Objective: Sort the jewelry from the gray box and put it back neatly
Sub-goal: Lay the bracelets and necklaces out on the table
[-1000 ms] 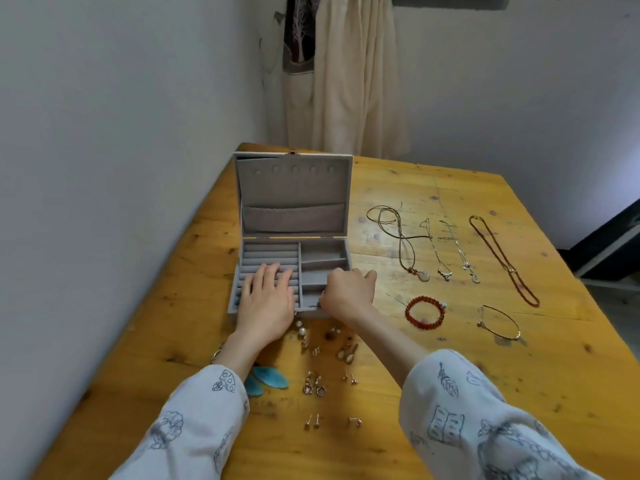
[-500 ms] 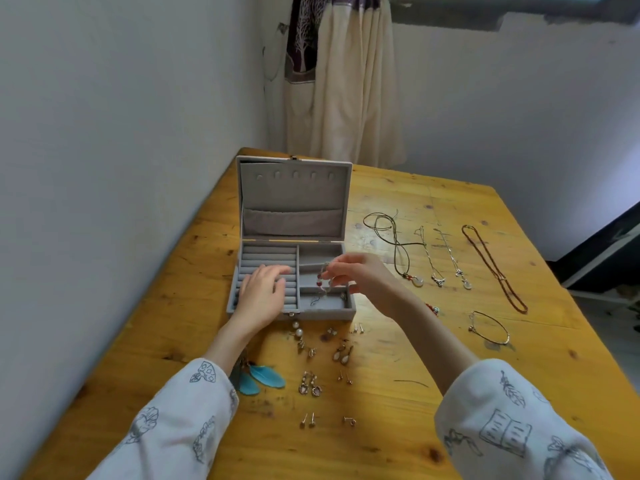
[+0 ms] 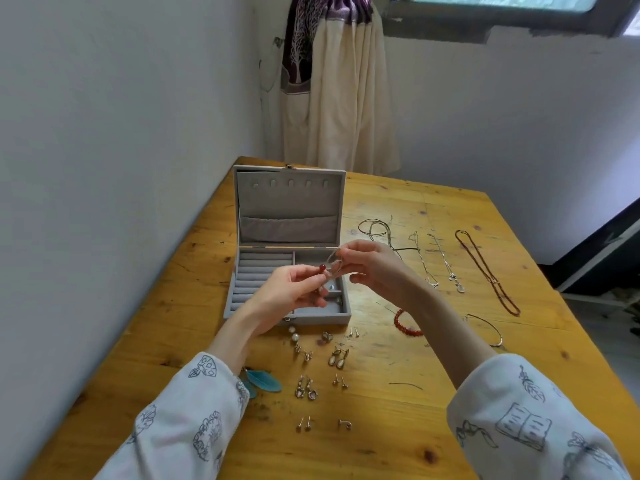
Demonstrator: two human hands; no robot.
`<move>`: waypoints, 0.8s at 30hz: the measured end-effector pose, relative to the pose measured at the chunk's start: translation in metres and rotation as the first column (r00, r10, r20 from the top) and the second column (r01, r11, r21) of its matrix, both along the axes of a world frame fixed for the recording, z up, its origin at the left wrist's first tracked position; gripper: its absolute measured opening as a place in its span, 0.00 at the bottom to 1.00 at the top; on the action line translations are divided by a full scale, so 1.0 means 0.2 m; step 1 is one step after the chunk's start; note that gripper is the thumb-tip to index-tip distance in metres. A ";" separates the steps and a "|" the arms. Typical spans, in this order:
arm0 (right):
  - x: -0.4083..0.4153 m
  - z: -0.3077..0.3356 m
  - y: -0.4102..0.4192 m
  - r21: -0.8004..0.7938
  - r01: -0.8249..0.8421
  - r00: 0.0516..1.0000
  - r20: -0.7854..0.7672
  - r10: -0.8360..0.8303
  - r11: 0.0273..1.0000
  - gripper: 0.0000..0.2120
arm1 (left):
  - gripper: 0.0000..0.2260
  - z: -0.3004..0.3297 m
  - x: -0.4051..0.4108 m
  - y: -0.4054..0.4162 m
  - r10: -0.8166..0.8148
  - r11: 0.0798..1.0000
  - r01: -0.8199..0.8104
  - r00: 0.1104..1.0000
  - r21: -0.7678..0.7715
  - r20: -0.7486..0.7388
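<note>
The gray box [image 3: 263, 271] stands open on the wooden table, lid upright. Above its right compartments both hands hold a thin silver bracelet with a red bead [image 3: 331, 265]. My left hand [image 3: 294, 289] pinches its lower end near the bead; my right hand [image 3: 374, 265] pinches its upper loop. Several earrings [image 3: 337, 357] lie in pairs in front of the box, with blue feather earrings [image 3: 263, 380] by my left sleeve. Right of the box lie several necklaces [image 3: 485, 271], a red bead bracelet [image 3: 403, 325] partly behind my right forearm, and a thin bangle [image 3: 488, 329].
The wooden table [image 3: 433, 393] runs along a white wall on the left. A cream curtain [image 3: 339, 91] hangs behind the table's far corner. A small dark strand [image 3: 405, 385] lies on the table near my right sleeve. The table's right edge drops to the floor.
My right hand lifted the silver bracelet out of the box. My left hand left the ring rolls and rose to take hold of the bracelet's other end.
</note>
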State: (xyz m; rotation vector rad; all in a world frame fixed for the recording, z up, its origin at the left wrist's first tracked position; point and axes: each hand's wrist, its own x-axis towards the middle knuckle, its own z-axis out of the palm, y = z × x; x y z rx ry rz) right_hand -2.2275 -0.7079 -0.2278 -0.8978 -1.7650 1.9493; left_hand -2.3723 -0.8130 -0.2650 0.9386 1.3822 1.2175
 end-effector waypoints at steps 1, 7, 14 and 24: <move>0.01 0.00 0.00 -0.030 0.011 1.000 -0.020 -0.012 0.999 0.06 | 0.09 0.01 -0.01 -0.01 -0.002 1.000 0.002 1.000 0.004 0.007; 0.13 -0.04 0.01 -0.206 0.082 0.983 -0.148 -0.113 0.975 0.04 | 0.09 0.04 -0.01 -0.08 -0.031 1.000 0.031 0.995 -0.006 -0.098; 0.38 -0.12 -0.09 -0.030 0.166 0.983 0.084 -0.163 0.986 0.05 | 0.09 0.08 0.16 -0.12 -0.064 0.998 0.065 0.992 0.002 -0.112; 0.77 -0.29 -0.19 0.399 0.048 0.851 0.464 -0.247 0.916 0.06 | 0.08 0.08 0.55 -0.07 -0.292 0.953 0.293 0.806 -0.081 -0.515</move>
